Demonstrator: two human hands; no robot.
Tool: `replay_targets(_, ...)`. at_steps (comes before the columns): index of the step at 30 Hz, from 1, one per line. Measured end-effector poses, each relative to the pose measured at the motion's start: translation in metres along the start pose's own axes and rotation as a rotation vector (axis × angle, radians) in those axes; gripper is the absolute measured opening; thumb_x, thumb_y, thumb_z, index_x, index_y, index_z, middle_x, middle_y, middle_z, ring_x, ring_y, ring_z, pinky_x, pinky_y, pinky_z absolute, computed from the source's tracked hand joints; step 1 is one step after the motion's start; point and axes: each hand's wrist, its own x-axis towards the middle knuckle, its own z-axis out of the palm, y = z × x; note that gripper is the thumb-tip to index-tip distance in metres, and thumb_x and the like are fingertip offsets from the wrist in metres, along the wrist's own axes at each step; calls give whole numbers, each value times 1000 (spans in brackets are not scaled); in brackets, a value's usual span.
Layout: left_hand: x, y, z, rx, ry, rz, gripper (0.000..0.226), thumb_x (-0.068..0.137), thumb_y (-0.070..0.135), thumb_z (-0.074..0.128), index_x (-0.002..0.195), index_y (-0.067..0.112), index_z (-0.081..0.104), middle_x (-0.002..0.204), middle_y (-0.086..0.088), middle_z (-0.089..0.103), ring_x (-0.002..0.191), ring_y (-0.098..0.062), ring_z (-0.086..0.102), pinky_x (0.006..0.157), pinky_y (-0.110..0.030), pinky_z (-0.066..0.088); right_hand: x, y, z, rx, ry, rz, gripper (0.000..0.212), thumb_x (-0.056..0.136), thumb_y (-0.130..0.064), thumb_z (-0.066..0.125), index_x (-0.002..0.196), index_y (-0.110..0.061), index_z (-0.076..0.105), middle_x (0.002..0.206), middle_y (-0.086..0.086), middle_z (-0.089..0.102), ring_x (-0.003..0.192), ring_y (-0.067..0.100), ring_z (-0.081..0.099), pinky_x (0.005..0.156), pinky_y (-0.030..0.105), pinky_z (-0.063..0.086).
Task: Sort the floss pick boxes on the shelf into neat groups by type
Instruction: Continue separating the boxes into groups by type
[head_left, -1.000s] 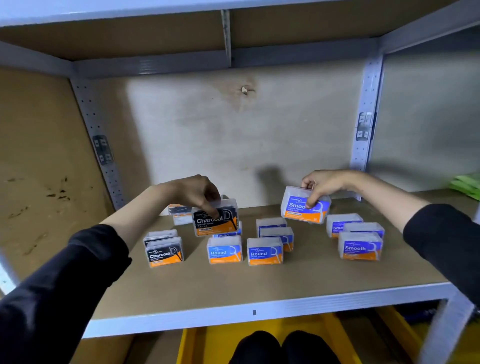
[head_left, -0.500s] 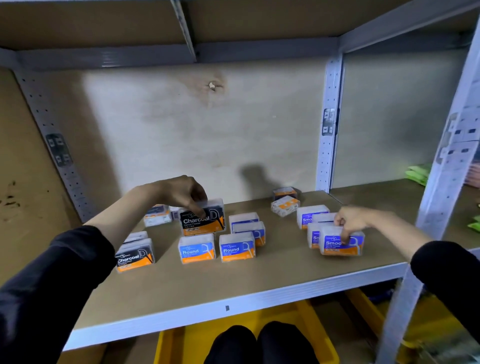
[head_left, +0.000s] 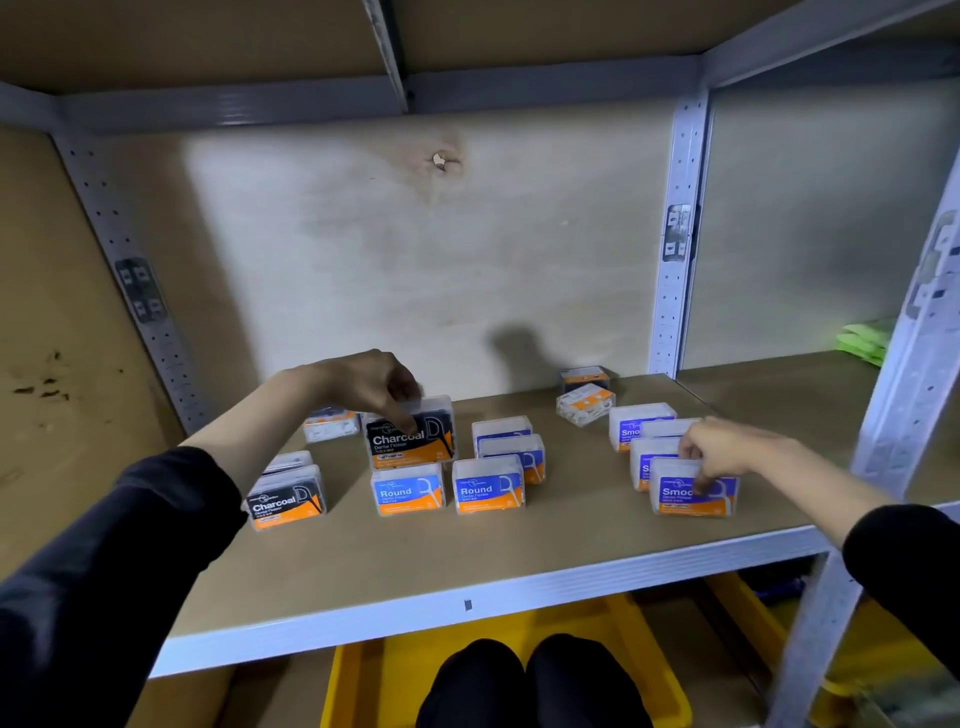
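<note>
Charcoal box (head_left: 410, 434) clamped from above by left grip (head_left: 374, 387), wrist bent down. Near-right Smooth box (head_left: 693, 493) pinched by right grip (head_left: 727, 447), now down on shelf (head_left: 467, 551); airborne a second ago.

Pale plywood back panel (head_left: 363, 249), grey perforated steel uprights (head_left: 680, 156), brown shelf board (head_left: 415, 561), yellow bin (head_left: 379, 680) beneath.

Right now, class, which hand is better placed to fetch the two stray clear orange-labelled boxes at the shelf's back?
Right, likely. The right hand sits nearer the stray boxes, only pinching the resting purple Smooth box; the left hand holds a black Charcoal box.
</note>
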Motion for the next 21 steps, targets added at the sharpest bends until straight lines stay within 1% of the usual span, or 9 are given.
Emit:
replay_targets(2,-2,-3,1,-1,-1,1,29,76,20,74,103,9,68,89,0,67,72,-8,57,55,-4,41,-1,-5,-4,-45,18,-13,27,71,-30,75,92,-19,63,105,5,59,89,18,55,66,27,42)
replay_targets(5,-5,-9,2,7,2,-8,30,76,21,74,103,9,68,90,-1,67,73,-10,57,61,-10,41,-5,-23,-15,-95,79,-56,46,77,-33,69,118,-14,58,118,7,58,102,21,58,82,31,47)
replay_targets(7,-9,-14,3,5,1,-26,30,76,21,74,103,9,68,90,-1,66,80,-15,58,66,-16,42,-8,-43,-22,-76,115,-120,45,80,-31,66,121,-14,58,120,8,59,106,22,58,82,30,46)
replay_targets(9,-15,-19,3,-4,2,-43,30,76,20,74,103,10,67,90,0,66,83,-15,58,66,-15,41,-9,-69,-28,-23,114,-202,42,82,-30,64,121,-14,58,119,6,60,105,20,57,71,24,41)
replay_targets(11,-24,-26,4,-11,7,-63,30,75,19,74,103,10,67,91,0,66,84,-15,58,66,-14,41,-8,-99,-30,30,112,-298,42,83,-28,64,122,-13,58,117,6,62,98,16,56,63,18,37)
replay_targets(13,-34,-35,4,-8,11,-91,33,75,20,74,105,9,67,92,1,65,85,-14,57,66,-13,40,-7,-132,-28,68,122,-401,41,83,-26,64,121,-12,59,115,6,63,89,11,52,60,14,36)
replay_targets(15,-45,-45,3,9,20,-133,36,75,22,75,108,9,66,93,2,64,85,-14,56,64,-10,39,-7,-167,-25,78,138,-491,39,83,-27,64,120,-13,60,115,6,64,90,13,55,69,20,42)
replay_targets(17,-58,-58,3,5,30,-175,38,75,22,75,109,9,66,93,2,63,86,-13,56,59,-4,38,-8,-201,-17,101,132,-585,35,83,-27,64,116,-15,63,114,5,65,102,18,59,82,24,44)
replay_targets(21,-81,-82,3,9,28,-247,39,76,21,75,111,7,65,96,0,63,89,-12,55,57,-3,37,0,-260,8,181,67,-695,36,84,-28,62,117,-15,62,119,7,63,109,21,57,89,28,43)
